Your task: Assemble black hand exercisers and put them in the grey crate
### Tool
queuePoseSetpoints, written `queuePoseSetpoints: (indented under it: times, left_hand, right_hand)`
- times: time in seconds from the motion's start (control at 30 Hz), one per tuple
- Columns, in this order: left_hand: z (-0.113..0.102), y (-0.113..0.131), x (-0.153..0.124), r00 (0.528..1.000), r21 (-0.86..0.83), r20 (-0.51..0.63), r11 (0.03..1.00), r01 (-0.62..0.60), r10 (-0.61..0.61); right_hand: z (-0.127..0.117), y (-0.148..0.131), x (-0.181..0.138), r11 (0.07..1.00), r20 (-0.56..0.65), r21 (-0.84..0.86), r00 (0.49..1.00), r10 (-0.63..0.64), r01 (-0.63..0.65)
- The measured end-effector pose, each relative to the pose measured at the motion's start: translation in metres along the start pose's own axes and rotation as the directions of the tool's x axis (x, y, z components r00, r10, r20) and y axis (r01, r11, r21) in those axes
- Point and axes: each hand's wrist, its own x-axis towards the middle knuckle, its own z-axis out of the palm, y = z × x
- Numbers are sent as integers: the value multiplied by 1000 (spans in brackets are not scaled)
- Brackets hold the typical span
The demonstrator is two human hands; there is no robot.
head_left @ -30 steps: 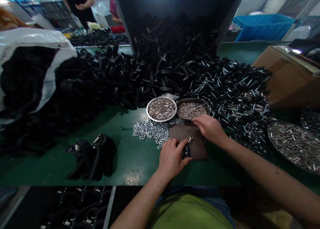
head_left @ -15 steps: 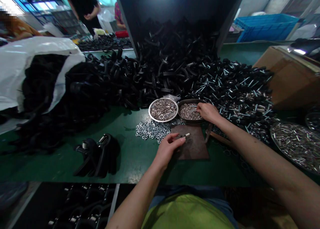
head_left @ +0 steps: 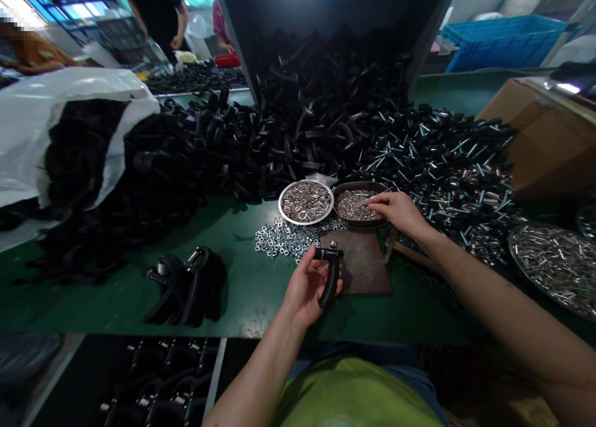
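My left hand (head_left: 305,287) is wrapped round a black curved handle (head_left: 331,275) that has a short crosspiece at its top and a small metal piece there. It is held above the green table, at the left edge of a flat brown plate (head_left: 367,265). My right hand (head_left: 398,213) is over a dark round dish (head_left: 339,218) of small metal parts, thumb and fingertips pinched together near a thin pale strip. What the fingertips grip is too small to make out. Left of that dish stands a white-rimmed bowl (head_left: 280,208) of metal pins, with loose nuts (head_left: 284,239) spread before it.
Black curved parts (head_left: 298,129) are heaped along the back, beside black-headed bolts (head_left: 419,141). Several black parts (head_left: 186,284) stand at left. At right are a cardboard box (head_left: 535,135) and a tray of pins (head_left: 554,265). Other people (head_left: 158,11) are beyond the table.
My left hand has turned, bringing the black handle into plain view with its threaded metal end no longer sticking out to the right. My right hand stays at the dark dish, shifted slightly.
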Motion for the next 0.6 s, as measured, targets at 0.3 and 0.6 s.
queuePoseSetpoints:
  times: [0.3, 0.6]
  left_hand:
    - [-2, -4, 4, 1000, -14, 8, 1000, 12, -12]
    - [5, -3, 0, 1000, -50, -12, 999, 12, -13]
  right_hand:
    - [1, 2, -4, 1000, -152, -20, 988, -1, -2]
    - [14, -36, -54, 777, 153, 603, 982, 110, -181]
